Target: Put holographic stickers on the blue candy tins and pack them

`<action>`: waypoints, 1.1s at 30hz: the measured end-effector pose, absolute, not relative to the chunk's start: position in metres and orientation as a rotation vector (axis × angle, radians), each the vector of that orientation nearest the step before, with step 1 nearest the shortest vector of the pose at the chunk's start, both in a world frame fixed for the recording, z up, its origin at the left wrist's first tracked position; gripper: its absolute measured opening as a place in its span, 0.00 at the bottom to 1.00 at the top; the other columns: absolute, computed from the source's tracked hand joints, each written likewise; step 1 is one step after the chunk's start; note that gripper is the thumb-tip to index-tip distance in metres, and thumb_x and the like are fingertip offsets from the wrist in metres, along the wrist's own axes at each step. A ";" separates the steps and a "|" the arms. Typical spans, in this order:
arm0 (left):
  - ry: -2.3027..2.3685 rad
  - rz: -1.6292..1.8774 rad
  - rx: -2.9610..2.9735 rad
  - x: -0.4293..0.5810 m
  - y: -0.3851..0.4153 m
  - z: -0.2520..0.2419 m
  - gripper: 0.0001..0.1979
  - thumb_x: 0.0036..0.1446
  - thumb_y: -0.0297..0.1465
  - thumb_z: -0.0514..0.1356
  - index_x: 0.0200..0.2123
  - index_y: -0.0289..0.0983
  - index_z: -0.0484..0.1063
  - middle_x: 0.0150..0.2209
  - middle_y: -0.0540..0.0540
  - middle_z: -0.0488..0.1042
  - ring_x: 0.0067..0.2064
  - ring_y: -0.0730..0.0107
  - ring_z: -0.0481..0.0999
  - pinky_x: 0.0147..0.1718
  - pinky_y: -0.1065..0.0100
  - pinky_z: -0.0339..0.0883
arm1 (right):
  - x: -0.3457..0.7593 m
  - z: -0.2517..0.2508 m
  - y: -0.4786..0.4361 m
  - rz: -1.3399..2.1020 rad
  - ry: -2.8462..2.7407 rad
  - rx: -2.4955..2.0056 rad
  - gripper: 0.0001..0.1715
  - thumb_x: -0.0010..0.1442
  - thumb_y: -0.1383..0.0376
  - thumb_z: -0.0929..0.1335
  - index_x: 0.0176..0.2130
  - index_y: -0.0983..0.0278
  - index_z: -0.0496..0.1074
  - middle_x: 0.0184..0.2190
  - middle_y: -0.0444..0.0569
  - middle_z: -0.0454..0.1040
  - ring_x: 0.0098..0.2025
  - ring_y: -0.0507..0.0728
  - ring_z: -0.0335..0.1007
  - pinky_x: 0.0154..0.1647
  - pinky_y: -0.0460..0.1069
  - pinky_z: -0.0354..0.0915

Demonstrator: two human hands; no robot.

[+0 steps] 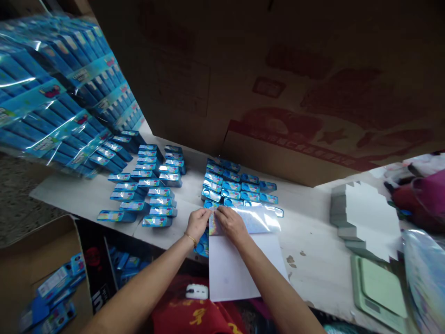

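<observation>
My left hand (199, 226) has its fingers pinched at the upper left corner of a white sheet (243, 273). A glossy printed strip (255, 219) lies across the sheet's top, perhaps a folded-over part of it. Close beside the left, my right hand (232, 223) has bent fingers gripping the same top edge; its fingertips are partly hidden. Just beyond the fingers stand rows of small blue boxes (231, 186), some with round windows. Another blue box (202, 246) shows under my left wrist. The sheet's lower end hangs over the table edge towards me.
More blue boxes (162, 211) stand on the white table (313, 241) to the left, before plastic-wrapped packs (62, 106). A large cardboard carton (278, 93) blocks the back. White cut cardboard (373, 218) and a pale green scale (380, 287) are right. An open carton (21, 260) holds blue packages.
</observation>
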State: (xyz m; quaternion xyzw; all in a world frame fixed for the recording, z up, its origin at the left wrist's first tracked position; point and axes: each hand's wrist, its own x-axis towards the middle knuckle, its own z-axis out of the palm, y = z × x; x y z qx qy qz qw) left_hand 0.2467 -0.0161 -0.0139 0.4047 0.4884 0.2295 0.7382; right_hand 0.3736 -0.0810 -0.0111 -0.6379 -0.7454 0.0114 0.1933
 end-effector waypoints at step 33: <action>1.091 0.723 0.924 0.241 0.050 -0.015 0.21 0.42 0.37 0.61 0.40 0.32 0.69 0.28 0.48 0.70 0.29 0.76 0.69 0.27 0.74 0.60 | 0.349 -0.009 -0.021 0.897 -0.429 -1.685 0.15 0.45 0.56 0.66 0.25 0.67 0.72 0.18 0.42 0.67 0.21 0.50 0.59 0.24 0.45 0.55</action>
